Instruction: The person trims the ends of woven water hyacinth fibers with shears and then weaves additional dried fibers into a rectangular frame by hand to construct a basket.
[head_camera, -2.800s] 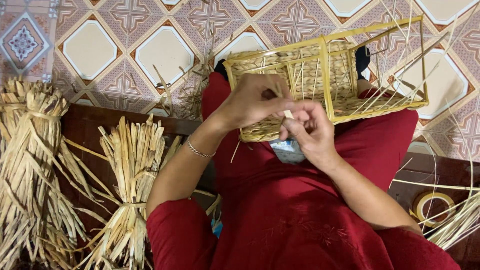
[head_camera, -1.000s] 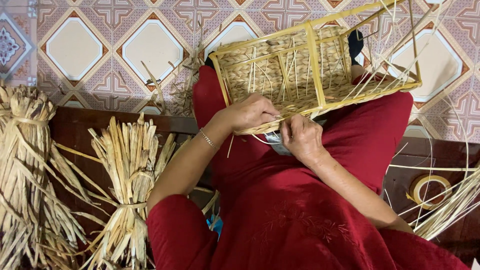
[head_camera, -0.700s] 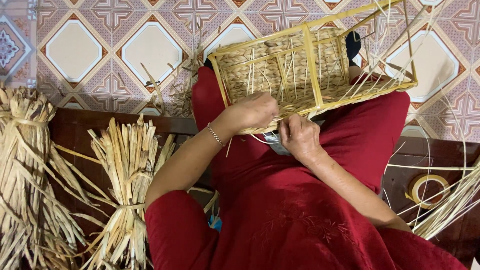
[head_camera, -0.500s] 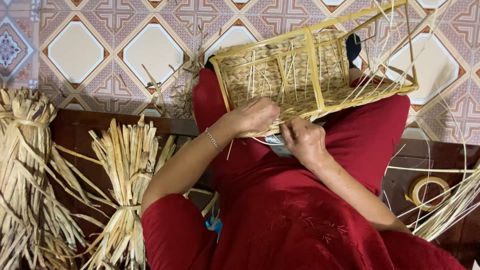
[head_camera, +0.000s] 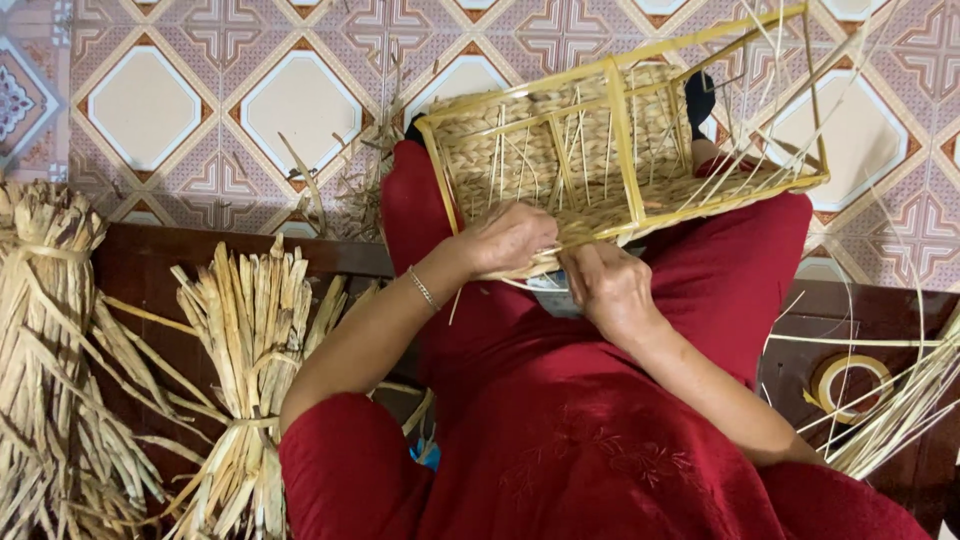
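A half-woven straw basket on a yellow rectangular frame rests on my lap, tilted on its side with loose strands sticking out to the right. My left hand grips the basket's near woven edge, fingers curled over it. My right hand is right beside it, pinching a straw strand at the same edge. A thin bracelet sits on my left wrist. I wear red clothes.
Two tied bundles of dried straw lie at the left, one near my knee and a bigger one at the edge. Loose strands and a roll of tape lie at the right. Patterned floor tiles are beyond.
The basket has tipped and shifted slightly on my lap. Both hands stay at its near edge, fingers working the strand closer in.
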